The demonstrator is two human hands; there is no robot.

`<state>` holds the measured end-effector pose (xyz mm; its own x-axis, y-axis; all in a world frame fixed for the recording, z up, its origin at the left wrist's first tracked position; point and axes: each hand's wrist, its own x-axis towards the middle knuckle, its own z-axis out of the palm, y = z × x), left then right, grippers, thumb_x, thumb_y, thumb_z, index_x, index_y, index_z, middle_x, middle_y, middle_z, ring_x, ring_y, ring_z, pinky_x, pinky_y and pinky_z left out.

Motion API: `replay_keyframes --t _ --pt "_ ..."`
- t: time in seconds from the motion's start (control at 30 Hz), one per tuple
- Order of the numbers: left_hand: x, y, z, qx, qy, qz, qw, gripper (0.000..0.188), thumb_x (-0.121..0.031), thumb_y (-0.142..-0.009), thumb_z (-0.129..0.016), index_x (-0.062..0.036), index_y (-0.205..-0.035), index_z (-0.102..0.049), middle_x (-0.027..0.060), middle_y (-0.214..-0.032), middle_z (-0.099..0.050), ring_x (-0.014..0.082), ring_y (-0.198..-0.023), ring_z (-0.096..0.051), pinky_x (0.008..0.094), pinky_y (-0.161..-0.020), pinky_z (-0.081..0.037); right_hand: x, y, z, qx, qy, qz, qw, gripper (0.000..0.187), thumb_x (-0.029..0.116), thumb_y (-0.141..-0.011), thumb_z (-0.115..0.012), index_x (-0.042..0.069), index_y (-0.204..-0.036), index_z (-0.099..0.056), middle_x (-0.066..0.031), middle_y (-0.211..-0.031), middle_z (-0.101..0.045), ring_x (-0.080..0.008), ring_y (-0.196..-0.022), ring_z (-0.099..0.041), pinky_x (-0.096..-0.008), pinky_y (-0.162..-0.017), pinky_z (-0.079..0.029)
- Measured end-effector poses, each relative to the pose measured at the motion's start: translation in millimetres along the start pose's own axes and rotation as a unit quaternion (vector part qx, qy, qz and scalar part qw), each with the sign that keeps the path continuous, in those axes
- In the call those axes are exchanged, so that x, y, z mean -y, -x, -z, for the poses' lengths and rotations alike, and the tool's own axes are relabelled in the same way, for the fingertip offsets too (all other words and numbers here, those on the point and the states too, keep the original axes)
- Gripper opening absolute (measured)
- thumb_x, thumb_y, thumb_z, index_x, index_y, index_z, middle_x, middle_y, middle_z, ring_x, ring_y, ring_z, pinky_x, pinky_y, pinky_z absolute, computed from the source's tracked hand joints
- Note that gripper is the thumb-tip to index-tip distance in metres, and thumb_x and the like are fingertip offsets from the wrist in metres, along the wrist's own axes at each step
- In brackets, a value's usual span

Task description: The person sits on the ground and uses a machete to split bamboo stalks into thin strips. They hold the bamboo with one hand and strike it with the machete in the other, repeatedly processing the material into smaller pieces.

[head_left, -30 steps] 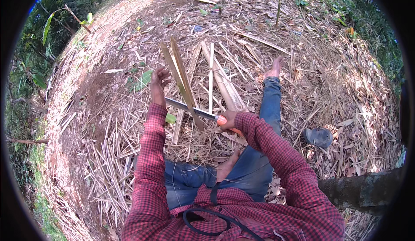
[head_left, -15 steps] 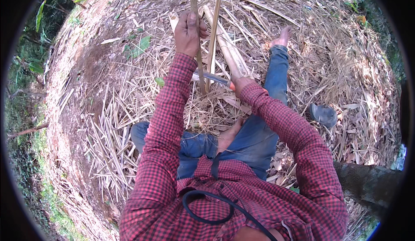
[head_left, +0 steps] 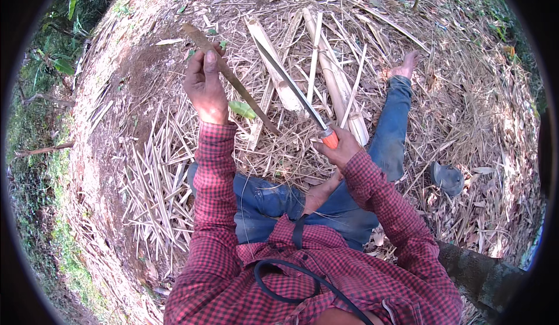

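My left hand [head_left: 207,86] is closed round the upper part of a flat brown bamboo strip [head_left: 247,96], which slants down to the right over the litter. In my right hand [head_left: 340,148] is a machete with an orange handle [head_left: 330,139]; its long blade [head_left: 294,89] points up and to the left, apart from the strip. Beyond the blade lie split bamboo pieces, one pale half-round length [head_left: 273,69] on the left and a longer bamboo pole [head_left: 339,83] on the right. A thin pale strip [head_left: 315,57] lies between them.
A loose pile of thin split sticks [head_left: 156,194] lies left of my bent knee. My outstretched leg [head_left: 389,127] bounds the right side, with a dark grey object [head_left: 447,178] beyond it. A thick log [head_left: 483,272] is at lower right. Dry leaves and shavings cover the ground.
My left hand has moved left and down, tilting the strip from upright to slanted. The machete has come away from the strip and swung to point up-left. A second upright strip has dropped among the bamboo.
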<state>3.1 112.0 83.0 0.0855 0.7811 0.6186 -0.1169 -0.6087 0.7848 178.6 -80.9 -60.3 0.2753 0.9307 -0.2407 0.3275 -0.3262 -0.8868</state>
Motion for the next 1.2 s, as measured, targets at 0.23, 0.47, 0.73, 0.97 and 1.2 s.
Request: replay_keyframes --t 0.23,0.47,0.73,0.97,1.2 --pt "-34 2 4 0.045 -0.056 -0.002 0.997 0.027 -0.013 -0.086 -0.060 -0.0005 -0.110 -0.054 0.0070 -0.088 -0.061 0.0100 -0.075 -0.058 0.0239 -0.066 -0.049 117 35 21 -0.014 -0.158 0.148 0.976 0.056 0.035 -0.080 -0.064 -0.006 -0.113 -0.046 -0.0156 -0.083 -0.061 -0.0206 -0.077 -0.061 -0.0326 -0.070 -0.048" --pt "-56 21 -1 0.072 -0.068 0.031 0.995 0.023 -0.004 -0.083 -0.061 0.0014 -0.104 -0.053 0.0072 -0.087 -0.061 0.0122 -0.081 -0.058 0.0266 -0.072 -0.048 180 50 37 0.011 -0.169 0.215 0.962 0.051 0.031 -0.083 -0.062 -0.006 -0.114 -0.045 -0.0119 -0.076 -0.061 -0.0188 -0.068 -0.062 -0.0309 -0.063 -0.049" --pt "-65 31 3 0.087 -0.122 -0.015 0.989 0.024 -0.008 -0.081 -0.063 0.0001 -0.103 -0.056 0.0086 -0.084 -0.061 0.0150 -0.080 -0.062 0.0273 -0.062 -0.054 188 50 28 -0.005 -0.103 0.262 0.960 0.050 0.038 -0.083 -0.061 -0.002 -0.111 -0.047 -0.0184 -0.075 -0.061 -0.0309 -0.072 -0.064 -0.0366 -0.064 -0.049" --pt "-63 35 1 0.075 -0.124 -0.030 0.989 0.026 -0.009 -0.080 -0.064 -0.0005 -0.104 -0.056 0.0096 -0.085 -0.062 0.0157 -0.080 -0.062 0.0279 -0.062 -0.054 194 53 30 -0.007 -0.077 0.267 0.960 0.049 0.039 -0.082 -0.060 0.000 -0.108 -0.047 -0.0197 -0.075 -0.060 -0.0348 -0.073 -0.063 -0.0392 -0.064 -0.049" --pt "-60 34 -4 0.085 -0.129 -0.028 0.988 0.024 -0.009 -0.081 -0.063 -0.0003 -0.103 -0.056 0.0087 -0.083 -0.062 0.0150 -0.075 -0.062 0.0276 -0.061 -0.053 199 62 32 -0.072 0.003 0.270 0.960 0.046 0.037 -0.081 -0.060 0.000 -0.106 -0.048 -0.0204 -0.075 -0.060 -0.0370 -0.071 -0.062 -0.0415 -0.062 -0.048"
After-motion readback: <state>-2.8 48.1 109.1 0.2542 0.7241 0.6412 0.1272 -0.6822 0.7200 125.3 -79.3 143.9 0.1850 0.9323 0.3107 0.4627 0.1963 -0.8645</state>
